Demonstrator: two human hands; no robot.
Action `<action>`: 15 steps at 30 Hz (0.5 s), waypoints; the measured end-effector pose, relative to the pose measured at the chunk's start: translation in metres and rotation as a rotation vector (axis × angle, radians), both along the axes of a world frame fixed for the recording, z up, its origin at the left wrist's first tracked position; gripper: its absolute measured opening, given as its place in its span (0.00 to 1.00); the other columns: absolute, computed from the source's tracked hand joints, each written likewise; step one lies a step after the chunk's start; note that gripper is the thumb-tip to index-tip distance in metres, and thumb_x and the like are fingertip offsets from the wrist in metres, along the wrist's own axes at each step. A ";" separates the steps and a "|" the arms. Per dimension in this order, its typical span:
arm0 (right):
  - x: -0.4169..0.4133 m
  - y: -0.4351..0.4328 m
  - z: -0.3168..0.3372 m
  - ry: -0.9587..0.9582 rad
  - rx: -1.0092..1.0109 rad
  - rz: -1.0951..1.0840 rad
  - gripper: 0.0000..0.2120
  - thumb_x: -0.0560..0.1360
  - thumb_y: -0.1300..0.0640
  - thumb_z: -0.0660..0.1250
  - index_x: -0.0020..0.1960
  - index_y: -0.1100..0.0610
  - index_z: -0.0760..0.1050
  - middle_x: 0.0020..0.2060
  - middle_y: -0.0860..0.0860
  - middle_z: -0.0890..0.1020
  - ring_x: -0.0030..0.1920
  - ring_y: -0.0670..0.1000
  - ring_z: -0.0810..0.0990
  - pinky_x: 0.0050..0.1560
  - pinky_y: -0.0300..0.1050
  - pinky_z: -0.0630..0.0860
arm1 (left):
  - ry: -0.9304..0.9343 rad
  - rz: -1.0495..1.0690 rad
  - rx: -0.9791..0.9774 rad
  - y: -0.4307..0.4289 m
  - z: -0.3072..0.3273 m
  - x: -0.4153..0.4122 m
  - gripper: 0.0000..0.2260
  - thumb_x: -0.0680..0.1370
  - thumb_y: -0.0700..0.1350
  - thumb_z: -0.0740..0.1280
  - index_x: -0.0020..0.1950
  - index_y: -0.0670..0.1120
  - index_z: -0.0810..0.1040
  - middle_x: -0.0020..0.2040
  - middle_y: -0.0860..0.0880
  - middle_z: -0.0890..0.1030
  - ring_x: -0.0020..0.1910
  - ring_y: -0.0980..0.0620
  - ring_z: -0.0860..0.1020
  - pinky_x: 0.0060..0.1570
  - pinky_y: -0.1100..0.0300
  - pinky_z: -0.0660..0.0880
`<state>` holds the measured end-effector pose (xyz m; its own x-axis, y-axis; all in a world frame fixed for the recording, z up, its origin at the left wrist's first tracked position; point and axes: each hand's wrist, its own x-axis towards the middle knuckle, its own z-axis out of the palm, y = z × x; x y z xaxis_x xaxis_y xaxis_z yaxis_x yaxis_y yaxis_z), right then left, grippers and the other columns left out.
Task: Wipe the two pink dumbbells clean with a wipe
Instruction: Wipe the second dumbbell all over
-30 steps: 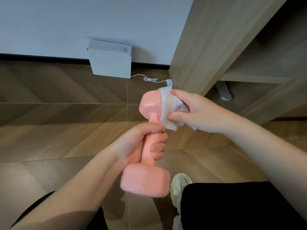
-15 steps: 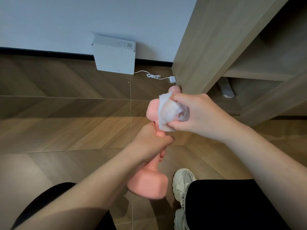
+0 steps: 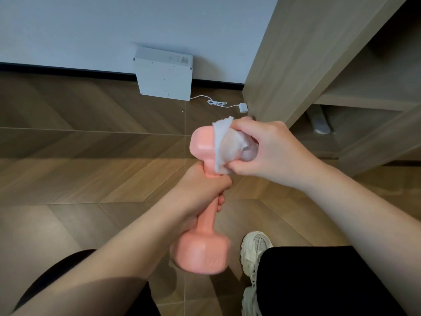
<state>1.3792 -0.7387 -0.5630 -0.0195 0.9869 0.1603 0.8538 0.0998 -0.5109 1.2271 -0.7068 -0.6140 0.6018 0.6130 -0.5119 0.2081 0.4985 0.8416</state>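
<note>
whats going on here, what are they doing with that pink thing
A person is cleaning a pink dumbbell over a wooden floor. The left hand grips the handle and holds the dumbbell tilted, one end up. The right hand holds a white wipe bunched against that upper end. Only one dumbbell is in view; the second is not visible here.
</note>
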 end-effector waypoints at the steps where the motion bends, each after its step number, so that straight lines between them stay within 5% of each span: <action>1: -0.001 0.001 0.000 -0.010 -0.008 0.014 0.20 0.63 0.57 0.76 0.48 0.45 0.70 0.33 0.39 0.71 0.35 0.36 0.71 0.45 0.44 0.62 | 0.022 0.017 0.025 -0.002 -0.001 0.001 0.07 0.73 0.32 0.64 0.39 0.42 0.73 0.23 0.48 0.69 0.21 0.53 0.67 0.22 0.64 0.67; 6: 0.003 0.001 0.006 0.043 0.018 0.052 0.21 0.65 0.57 0.78 0.47 0.43 0.69 0.30 0.36 0.72 0.35 0.35 0.72 0.41 0.35 0.64 | -0.254 -0.126 -0.428 0.008 0.008 -0.008 0.16 0.74 0.30 0.57 0.28 0.44 0.66 0.24 0.49 0.64 0.19 0.56 0.63 0.19 0.67 0.61; 10: 0.006 0.001 0.012 0.137 0.020 0.095 0.24 0.65 0.58 0.78 0.47 0.37 0.68 0.33 0.31 0.75 0.37 0.36 0.75 0.38 0.26 0.66 | -0.365 -0.231 -0.590 0.013 0.009 -0.012 0.14 0.72 0.32 0.57 0.33 0.48 0.58 0.26 0.50 0.60 0.19 0.58 0.62 0.18 0.68 0.60; 15: 0.005 0.003 0.005 0.113 -0.017 0.054 0.22 0.65 0.56 0.78 0.52 0.42 0.73 0.34 0.31 0.75 0.39 0.33 0.75 0.47 0.41 0.66 | -0.498 -0.242 -0.679 0.019 0.009 -0.014 0.14 0.72 0.34 0.56 0.39 0.49 0.52 0.24 0.51 0.64 0.19 0.58 0.64 0.18 0.68 0.61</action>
